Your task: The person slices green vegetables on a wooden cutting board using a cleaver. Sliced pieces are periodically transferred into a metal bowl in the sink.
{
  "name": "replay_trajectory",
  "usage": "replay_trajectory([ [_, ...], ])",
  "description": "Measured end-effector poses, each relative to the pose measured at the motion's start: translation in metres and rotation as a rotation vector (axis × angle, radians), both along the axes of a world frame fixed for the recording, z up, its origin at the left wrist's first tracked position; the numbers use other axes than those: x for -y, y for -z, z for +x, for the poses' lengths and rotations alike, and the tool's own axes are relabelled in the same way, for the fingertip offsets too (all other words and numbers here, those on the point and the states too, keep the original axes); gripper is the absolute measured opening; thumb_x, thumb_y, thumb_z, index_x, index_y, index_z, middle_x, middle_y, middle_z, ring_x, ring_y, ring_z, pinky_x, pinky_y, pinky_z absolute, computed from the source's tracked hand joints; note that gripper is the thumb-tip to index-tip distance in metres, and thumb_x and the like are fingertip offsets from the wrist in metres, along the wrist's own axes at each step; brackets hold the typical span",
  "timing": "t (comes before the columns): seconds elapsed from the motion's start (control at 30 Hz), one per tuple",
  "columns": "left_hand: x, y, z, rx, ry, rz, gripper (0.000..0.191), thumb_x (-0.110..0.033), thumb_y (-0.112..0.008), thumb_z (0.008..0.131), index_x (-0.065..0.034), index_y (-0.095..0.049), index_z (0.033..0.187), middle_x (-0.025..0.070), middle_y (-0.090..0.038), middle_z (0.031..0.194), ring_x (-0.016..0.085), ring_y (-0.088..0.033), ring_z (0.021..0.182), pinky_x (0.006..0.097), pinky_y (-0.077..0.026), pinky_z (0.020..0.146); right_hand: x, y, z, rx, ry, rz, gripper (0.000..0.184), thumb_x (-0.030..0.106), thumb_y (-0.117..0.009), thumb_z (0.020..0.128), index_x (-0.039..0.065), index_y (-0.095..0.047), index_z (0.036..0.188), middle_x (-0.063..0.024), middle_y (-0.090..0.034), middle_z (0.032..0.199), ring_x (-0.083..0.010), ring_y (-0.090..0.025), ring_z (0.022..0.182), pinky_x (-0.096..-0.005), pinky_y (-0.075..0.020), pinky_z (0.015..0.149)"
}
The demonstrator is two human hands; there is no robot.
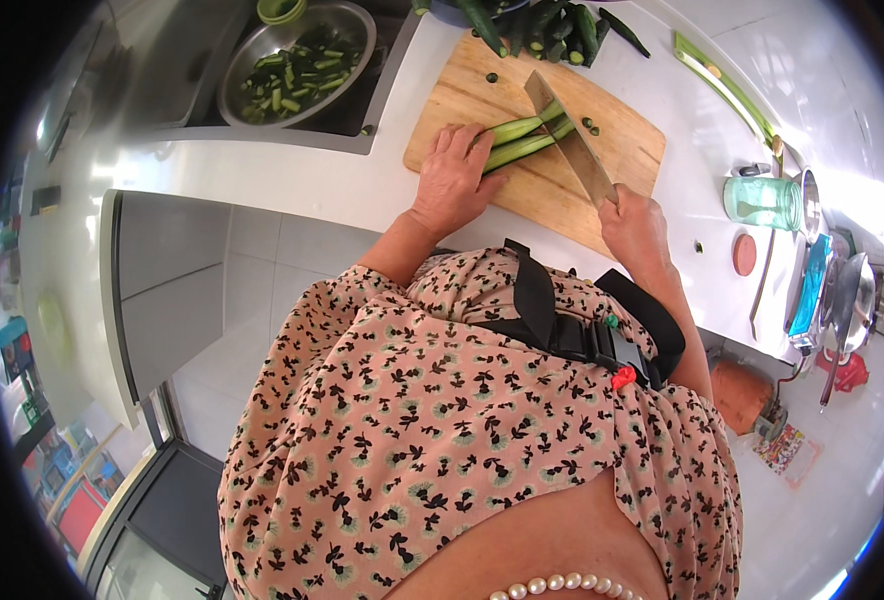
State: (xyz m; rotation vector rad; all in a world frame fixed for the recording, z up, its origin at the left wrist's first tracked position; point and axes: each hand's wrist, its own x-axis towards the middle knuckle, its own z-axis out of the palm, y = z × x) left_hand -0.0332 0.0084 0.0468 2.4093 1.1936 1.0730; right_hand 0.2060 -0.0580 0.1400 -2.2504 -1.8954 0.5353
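On a wooden cutting board [614, 161], my left hand [455, 176] presses down on lengthwise-split cucumber pieces [521, 150]. My right hand [635, 225] grips the handle of a cleaver [573, 142], whose blade lies across the far right ends of those pieces. Small green cucumber ends [492, 77] are scattered on the board. Whole cucumbers [562, 30] are heaped beyond the board's far edge, beside a dark blue bowl [453, 11] that is partly cut off by the view. Cut cucumber pieces [292, 79] fill a metal basin [367, 52] at the upper left.
The basin rests in a sink [393, 82], with a green bowl [281, 9] at its rim. On the right stand a green glass jar [761, 202] and a round pinkish lid [744, 254]. Green stalks [727, 90] lie along the wall. A cabinet door [164, 285] stands ajar at the left.
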Motion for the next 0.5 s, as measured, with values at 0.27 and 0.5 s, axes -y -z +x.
replay_trajectory([
  [0.27,-0.001,0.004,0.0,0.052,0.019,0.016,0.05,-0.017,-0.075,0.071,0.0025,-0.057,0.114,0.0178,-0.055,0.116,0.038,-0.051,0.107,0.0485,-0.042,0.094,0.013,-0.035,-0.021,-0.118,-0.023,-0.051,0.023,0.017,-0.051,0.087,-0.005,-0.058,0.084,-0.0277,-0.06,0.071,-0.0454,-0.06,0.071,-0.0496,-0.0485,0.067],
  [0.5,0.0,0.005,0.002,0.049,0.009,0.039,0.049,-0.016,-0.075,0.07,0.0029,-0.057,0.112,0.0176,-0.056,0.114,0.037,-0.051,0.106,0.0482,-0.042,0.095,0.004,-0.028,-0.022,-0.14,-0.031,-0.107,0.023,0.016,-0.052,0.087,-0.006,-0.058,0.082,-0.0289,-0.059,0.072,-0.0464,-0.06,0.072,-0.0495,-0.0479,0.066],
])
